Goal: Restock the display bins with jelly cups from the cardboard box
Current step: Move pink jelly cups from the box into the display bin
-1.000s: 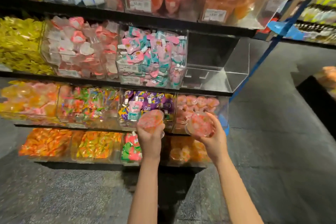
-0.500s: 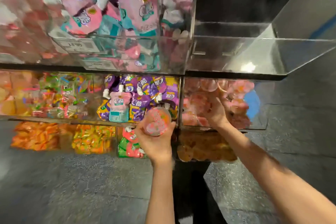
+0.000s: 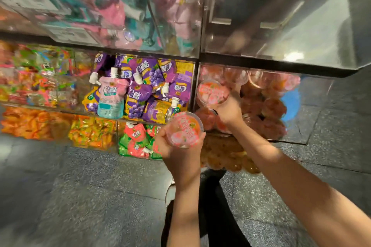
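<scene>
Now the right hand (image 3: 227, 113) grips a pink jelly cup (image 3: 210, 92) at the mouth of the clear bin (image 3: 301, 126) already stocked with cups. The left hand (image 3: 180, 156) clutches a second jelly cup (image 3: 185, 129) just below, in front of the purple pouches (image 3: 152, 78).

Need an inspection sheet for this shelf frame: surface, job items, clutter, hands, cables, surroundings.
Surface: dark speckled floor below tiered clear display bins.
Job's things: two round pink-lidded jelly cups; one held in front of the shelf, the other at the clear bin of pink jelly cups. Cardboard box: not in view.
Clutter: nothing seen.
Hands: left hand grips the nearer cup; right hand holds its cup at the bin's front.
Cables: nothing seen.
Surroundings: purple spouted pouches, orange sweets bin, empty clear bin above.
</scene>
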The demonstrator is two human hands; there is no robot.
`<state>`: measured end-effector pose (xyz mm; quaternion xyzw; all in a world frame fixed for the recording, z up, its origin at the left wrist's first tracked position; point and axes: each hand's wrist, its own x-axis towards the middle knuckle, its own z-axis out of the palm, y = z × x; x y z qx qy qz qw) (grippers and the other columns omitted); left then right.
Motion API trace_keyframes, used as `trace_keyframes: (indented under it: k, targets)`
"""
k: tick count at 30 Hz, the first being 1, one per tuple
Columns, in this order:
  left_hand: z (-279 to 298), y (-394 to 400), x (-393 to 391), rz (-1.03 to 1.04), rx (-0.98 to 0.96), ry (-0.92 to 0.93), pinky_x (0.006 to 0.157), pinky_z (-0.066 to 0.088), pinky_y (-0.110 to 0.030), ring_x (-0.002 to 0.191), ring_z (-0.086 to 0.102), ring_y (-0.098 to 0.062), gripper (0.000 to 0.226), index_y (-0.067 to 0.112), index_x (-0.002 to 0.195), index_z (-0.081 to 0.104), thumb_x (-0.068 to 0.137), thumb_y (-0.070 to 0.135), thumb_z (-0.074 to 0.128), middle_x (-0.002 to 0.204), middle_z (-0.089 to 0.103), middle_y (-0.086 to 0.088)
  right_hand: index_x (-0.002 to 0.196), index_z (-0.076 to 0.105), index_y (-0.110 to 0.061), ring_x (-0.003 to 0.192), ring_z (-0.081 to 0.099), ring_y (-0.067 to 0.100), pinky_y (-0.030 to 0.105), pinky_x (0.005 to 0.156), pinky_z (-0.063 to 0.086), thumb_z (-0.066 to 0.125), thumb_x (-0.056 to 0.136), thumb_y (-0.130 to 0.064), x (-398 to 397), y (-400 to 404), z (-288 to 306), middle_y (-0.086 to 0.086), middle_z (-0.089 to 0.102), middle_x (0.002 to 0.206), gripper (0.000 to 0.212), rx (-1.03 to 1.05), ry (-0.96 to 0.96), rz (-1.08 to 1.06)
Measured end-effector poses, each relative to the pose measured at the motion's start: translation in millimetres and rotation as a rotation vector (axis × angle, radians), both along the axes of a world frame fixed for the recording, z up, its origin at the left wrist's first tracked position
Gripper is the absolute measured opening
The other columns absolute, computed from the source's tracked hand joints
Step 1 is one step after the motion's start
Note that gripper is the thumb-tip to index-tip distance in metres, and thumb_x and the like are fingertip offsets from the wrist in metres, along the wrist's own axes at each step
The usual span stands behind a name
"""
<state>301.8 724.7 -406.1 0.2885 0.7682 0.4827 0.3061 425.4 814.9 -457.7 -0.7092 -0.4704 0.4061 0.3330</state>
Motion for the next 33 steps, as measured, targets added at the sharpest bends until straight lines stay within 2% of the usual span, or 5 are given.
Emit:
trace_keyframes:
  k: [7, 15, 26, 30, 33]
  targets:
    - [2.5, 0.2, 16.5, -0.062, 0.042, 0.029, 0.073, 0.042, -0.005, 0.08, 0.058, -0.009, 0.074, 0.003, 0.104, 0.053, 0.041, -0.001, 0.093, 0.093, 0.058, 0.003, 0.088, 0.059, -0.002, 0.083, 0.056, 0.016, 0.013, 0.062, 0.032, 0.059, 0.087, -0.001, 11.1, -9.6, 31.6, 0.006, 0.058, 0.086, 0.002, -0.093, -0.346, 0.142]
    - [0.1, 8.7, 39.5, -0.206, 0.099, -0.129, 0.071, 0.04, -0.002, 0.077, 0.055, 0.008, 0.075, 0.004, 0.108, 0.047, 0.048, 0.01, 0.091, 0.094, 0.055, 0.007, 0.091, 0.072, -0.015, 0.074, 0.069, 0.008, 0.026, 0.083, 0.054, 0.057, 0.094, -0.033, 22.4, -52.0, 63.8, -0.006, 0.073, 0.076, 0.025, -0.293, 0.323, 0.083]
    - [-7.1, 20.5, 32.5, -0.477, 0.08, -0.594, 0.088, 0.047, -0.021, 0.101, 0.056, -0.008, 0.067, 0.0, 0.125, 0.036, 0.058, 0.002, 0.044, 0.113, 0.053, -0.009, 0.114, 0.063, -0.006, 0.078, 0.07, 0.015, 0.024, 0.06, 0.056, 0.053, 0.096, -0.011, 50.8, -31.9, 68.7, 0.008, 0.069, 0.099, 0.021, -0.351, 0.418, 0.14]
    - [4.5, 42.9, 28.1, -0.444, -0.088, -0.758, 0.074, 0.05, -0.013, 0.083, 0.06, 0.005, 0.028, 0.021, 0.121, 0.049, 0.098, 0.034, 0.04, 0.099, 0.062, 0.011, 0.129, 0.053, -0.009, 0.093, 0.068, 0.022, 0.03, 0.067, 0.058, 0.048, 0.099, -0.015, 66.1, -20.7, 64.7, 0.008, 0.062, 0.12, 0.03, -0.429, 0.42, 0.153]
    - [-6.5, 59.1, 22.2, -0.467, -0.196, -0.724, 0.093, 0.047, -0.024, 0.106, 0.059, -0.002, 0.063, 0.029, 0.125, 0.051, 0.096, 0.059, 0.003, 0.115, 0.063, 0.012, 0.125, 0.056, -0.011, 0.095, 0.068, 0.018, 0.037, 0.078, 0.059, 0.051, 0.099, -0.015, 65.6, -15.7, 61.2, 0.003, 0.063, 0.113, 0.027, -0.389, 0.362, 0.209]
